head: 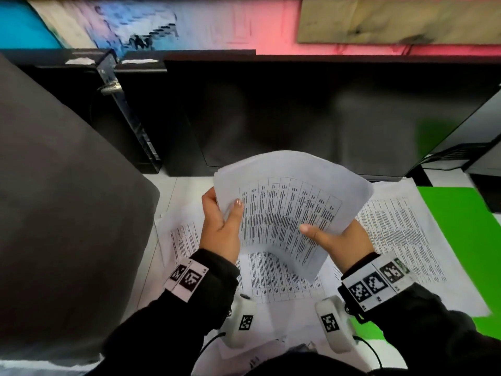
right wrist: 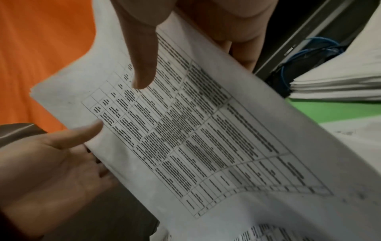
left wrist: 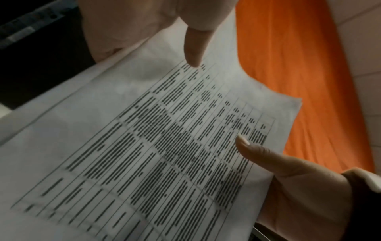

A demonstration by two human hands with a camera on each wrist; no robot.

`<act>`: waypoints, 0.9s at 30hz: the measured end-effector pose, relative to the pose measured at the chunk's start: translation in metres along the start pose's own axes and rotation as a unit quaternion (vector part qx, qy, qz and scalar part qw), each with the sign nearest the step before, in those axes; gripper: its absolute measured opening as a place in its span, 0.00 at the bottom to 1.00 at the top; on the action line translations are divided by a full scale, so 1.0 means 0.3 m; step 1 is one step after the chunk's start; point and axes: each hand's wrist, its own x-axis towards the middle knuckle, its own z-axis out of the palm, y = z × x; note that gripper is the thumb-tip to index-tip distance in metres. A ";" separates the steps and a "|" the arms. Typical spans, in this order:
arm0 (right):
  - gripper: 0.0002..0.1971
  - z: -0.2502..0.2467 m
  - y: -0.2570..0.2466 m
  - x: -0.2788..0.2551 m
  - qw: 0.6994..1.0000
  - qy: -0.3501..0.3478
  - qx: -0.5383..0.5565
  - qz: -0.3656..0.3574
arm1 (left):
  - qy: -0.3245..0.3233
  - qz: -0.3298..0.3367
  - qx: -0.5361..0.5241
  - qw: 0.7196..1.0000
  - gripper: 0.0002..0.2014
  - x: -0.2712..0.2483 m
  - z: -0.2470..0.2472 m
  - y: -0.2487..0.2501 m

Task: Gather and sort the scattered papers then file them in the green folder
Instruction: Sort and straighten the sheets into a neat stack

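Note:
I hold a curved stack of printed papers point(head: 287, 207) with a table on its top sheet, lifted above the desk. My left hand point(head: 221, 226) grips its left edge, thumb on top. My right hand point(head: 339, 240) grips the lower right edge, thumb pressed on the print. The left wrist view shows the same stack point(left wrist: 144, 138), and the right wrist view shows it too point(right wrist: 195, 130), with both thumbs on it. The green folder point(head: 469, 240) lies flat at the right. Loose sheets point(head: 401, 232) cover the desk below, and some overlap the folder's left part.
A dark monitor point(head: 298, 112) stands behind the papers. A large grey object point(head: 54, 199) fills the left side. More printed sheets point(head: 276, 278) lie under my wrists. A pile of paper point(right wrist: 340, 81) and a blue cable point(right wrist: 309, 45) sit near the folder point(right wrist: 329, 110).

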 end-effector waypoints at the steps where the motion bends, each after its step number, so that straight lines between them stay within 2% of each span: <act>1: 0.13 0.004 0.013 -0.001 1.000 -0.006 -0.004 0.008 | 0.003 -0.013 0.003 1.000 0.19 0.008 -0.003 -0.016; 5: 0.15 0.016 0.037 0.012 0.999 -0.015 -0.002 0.039 | -0.007 -0.051 0.008 0.999 0.24 0.037 -0.005 -0.073; 10: 0.11 0.025 0.055 0.030 0.994 0.020 0.013 0.103 | 0.000 -0.074 -0.012 0.997 0.18 0.053 0.000 -0.100; 16: 0.12 0.020 0.069 0.025 0.990 0.002 0.021 0.137 | -0.010 -0.119 0.006 0.993 0.15 0.043 -0.019 -0.132; 17: 0.11 0.026 0.076 0.025 0.989 0.004 0.013 0.148 | -0.016 -0.119 0.015 0.993 0.14 0.041 -0.015 -0.138; 21: 0.20 0.035 0.084 0.028 0.988 0.012 -0.004 0.152 | -0.023 -0.112 0.046 0.992 0.09 0.036 -0.008 -0.148; 27: 0.10 -0.007 0.049 0.039 0.991 0.015 -0.022 0.132 | -0.004 -0.075 0.046 0.996 0.11 0.048 -0.024 -0.133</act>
